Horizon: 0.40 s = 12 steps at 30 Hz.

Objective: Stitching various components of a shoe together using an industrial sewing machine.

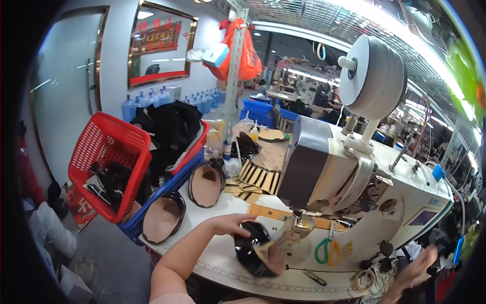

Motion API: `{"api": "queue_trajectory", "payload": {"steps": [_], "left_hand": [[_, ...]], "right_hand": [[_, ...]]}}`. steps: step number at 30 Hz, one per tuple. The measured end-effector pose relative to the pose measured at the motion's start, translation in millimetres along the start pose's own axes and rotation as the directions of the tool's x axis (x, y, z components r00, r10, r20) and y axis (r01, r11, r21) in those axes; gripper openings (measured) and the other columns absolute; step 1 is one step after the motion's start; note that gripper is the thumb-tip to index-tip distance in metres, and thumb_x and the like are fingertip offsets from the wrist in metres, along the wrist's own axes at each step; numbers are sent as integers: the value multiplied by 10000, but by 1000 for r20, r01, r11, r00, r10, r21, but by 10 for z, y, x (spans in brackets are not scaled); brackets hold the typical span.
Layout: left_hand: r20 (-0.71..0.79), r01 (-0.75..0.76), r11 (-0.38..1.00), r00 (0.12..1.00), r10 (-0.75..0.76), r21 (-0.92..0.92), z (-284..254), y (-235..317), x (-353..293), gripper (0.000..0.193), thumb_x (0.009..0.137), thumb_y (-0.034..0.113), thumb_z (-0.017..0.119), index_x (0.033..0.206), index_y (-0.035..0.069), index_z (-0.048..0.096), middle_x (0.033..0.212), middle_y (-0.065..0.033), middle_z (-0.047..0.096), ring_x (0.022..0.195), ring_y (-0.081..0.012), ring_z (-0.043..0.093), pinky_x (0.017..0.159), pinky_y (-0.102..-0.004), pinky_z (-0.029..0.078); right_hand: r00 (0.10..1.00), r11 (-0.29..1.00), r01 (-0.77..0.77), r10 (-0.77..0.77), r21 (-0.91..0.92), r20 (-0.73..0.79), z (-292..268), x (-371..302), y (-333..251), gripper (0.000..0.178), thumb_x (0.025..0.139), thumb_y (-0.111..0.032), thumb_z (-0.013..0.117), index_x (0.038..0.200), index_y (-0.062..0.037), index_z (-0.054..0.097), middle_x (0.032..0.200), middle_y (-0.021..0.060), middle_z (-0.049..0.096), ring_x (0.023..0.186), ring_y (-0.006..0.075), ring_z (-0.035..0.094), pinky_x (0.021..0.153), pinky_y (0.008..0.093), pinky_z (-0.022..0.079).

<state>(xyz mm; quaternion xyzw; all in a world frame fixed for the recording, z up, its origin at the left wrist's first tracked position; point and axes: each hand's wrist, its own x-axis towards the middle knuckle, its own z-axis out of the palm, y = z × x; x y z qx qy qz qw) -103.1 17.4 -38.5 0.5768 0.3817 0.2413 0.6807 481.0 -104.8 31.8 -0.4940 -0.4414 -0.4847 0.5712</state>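
Observation:
My left hand (230, 224) is closed on the edge of a glossy black shoe upper (249, 253) with a beige inside, tilted over the white sewing table (212, 256). Motion blurs its lower edge. Just to the right of it is the needle and presser-foot area (297, 228) of a large industrial sewing machine (324, 167). My right hand (419, 266) is away at the lower right, by the machine's end, slightly blurred, with its fingers stretched out and nothing seen in them. Two similar black shoe uppers, a nearer one (161, 220) and a farther one (204, 186), rest at the left.
A red basket (109, 162) and a blue crate (174, 185) hold black pieces at the left. Scissors with green and orange handles (329, 249) lie beside a small cutter (315, 277). Striped beige-black strips (259, 177) lie behind. A white tape reel (372, 76) tops the machine.

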Motion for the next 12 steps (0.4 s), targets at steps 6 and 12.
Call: {"api": "queue_trajectory", "payload": {"steps": [6, 12], "left_hand": [[-696, -291, 946, 709, 114, -143, -138, -439, -349, 587, 816, 190, 649, 1289, -10, 364, 1111, -92, 539, 1014, -146, 528, 856, -292, 442], [194, -320, 845, 881, 431, -428, 501, -1437, -1584, 423, 757, 116, 661, 1103, -79, 517, 1024, -205, 604, 957, -292, 601, 813, -377, 489]], "right_hand": [[474, 888, -114, -346, 446, 809, -507, -1760, -1792, 219, 830, -144, 603, 1013, -25, 592, 1045, 153, 562, 1034, 328, 493, 868, 429, 397], [544, 943, -186, -135, 276, 828, -510, -1690, -1815, 201, 643, -110, 671, 841, -101, 639, 943, 57, 595, 874, 269, 549, 764, 385, 410]]}}
